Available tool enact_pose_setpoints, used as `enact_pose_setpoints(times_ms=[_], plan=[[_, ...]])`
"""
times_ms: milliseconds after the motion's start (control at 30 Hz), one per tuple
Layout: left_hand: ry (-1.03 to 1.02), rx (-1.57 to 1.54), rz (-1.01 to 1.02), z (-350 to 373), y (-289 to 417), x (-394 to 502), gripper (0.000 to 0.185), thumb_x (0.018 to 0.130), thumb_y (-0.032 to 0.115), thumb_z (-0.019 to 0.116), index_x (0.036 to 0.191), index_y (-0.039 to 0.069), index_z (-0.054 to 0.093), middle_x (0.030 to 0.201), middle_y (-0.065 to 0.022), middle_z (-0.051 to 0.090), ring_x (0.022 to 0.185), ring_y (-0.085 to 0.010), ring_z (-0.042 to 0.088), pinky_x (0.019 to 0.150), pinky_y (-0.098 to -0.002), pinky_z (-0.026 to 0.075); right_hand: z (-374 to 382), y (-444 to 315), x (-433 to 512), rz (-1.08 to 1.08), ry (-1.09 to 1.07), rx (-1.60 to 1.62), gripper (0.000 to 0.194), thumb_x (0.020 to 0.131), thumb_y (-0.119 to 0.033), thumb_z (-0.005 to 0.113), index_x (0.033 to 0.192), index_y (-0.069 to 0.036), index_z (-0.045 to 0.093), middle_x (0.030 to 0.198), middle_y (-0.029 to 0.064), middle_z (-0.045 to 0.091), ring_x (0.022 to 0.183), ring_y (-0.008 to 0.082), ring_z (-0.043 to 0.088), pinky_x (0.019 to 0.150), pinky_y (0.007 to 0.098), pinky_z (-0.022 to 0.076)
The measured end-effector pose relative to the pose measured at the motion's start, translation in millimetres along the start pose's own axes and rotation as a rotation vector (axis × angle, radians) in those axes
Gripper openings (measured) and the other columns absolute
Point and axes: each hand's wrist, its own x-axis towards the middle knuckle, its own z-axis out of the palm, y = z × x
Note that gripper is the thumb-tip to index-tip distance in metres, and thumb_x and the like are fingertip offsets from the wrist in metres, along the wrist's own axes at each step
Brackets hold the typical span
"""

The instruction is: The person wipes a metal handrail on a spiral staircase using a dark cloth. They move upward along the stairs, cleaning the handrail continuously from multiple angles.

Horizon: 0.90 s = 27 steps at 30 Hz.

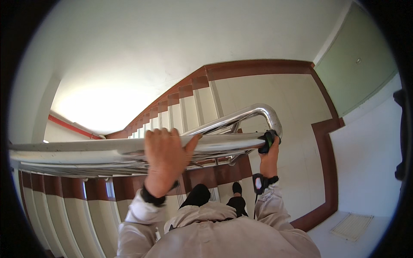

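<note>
A shiny stainless steel handrail (226,142) runs across the view in front of me and bends back in a loop at its right end. My left hand (166,154) lies over the top of the rail, fingers pointing away and thumb spread to the right; it is slightly blurred. At the rail's right end, by the bend, my right hand (271,151) is closed around a black and green object (267,142) pressed against the metal. What that object is, I cannot tell. Both wrists carry black bands, the right one with a small device (258,183) on it.
Stairs with ridged edges (198,106) lie beyond the rail, and more steps (74,222) are at the lower left. A tiled landing (300,171) with a brown border is on the right. A pale green door (358,61), a red pipe (74,127) and a wall vent (352,226) are also in view.
</note>
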Motion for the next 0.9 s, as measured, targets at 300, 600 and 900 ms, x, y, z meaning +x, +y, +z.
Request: enact_pose_setpoints(times_ms=[300,600,900], plan=[[0.052,-0.069,0.069,10,-6,3,0.068,0.104,0.066,0.051,0.072,0.008,0.068,0.066,-0.0115,0.063,0.066,-0.0303,0.06,0.075,-0.0448,0.04,51,28,20,0.044,0.528,-0.21,0.076,0.099,-0.037,0.066,0.155,0.006,0.037,0.137,0.0292,0.061,0.123,0.0398,0.061,0.108,0.0461,0.0497],[0.044,-0.159,0.078,7,-7,-1,0.059,0.102,0.058,0.063,0.076,0.005,0.069,0.071,-0.0124,0.066,0.074,-0.0302,0.065,0.082,-0.0442,0.044,125,13,-75,0.015,0.213,-0.237,0.071,0.093,0.002,0.068,0.159,0.001,0.042,0.144,0.0142,0.061,0.118,0.0271,0.065,0.098,0.0368,0.0552],[0.079,-0.133,0.092,7,-6,1,0.059,0.101,0.057,0.06,0.071,0.007,0.068,0.067,-0.0139,0.065,0.066,-0.0322,0.063,0.076,-0.0451,0.043,109,35,-36,-0.193,0.131,0.135,0.088,0.088,0.01,0.075,0.163,-0.004,0.032,0.146,0.0128,0.058,0.129,0.0232,0.06,0.115,0.0382,0.0486]])
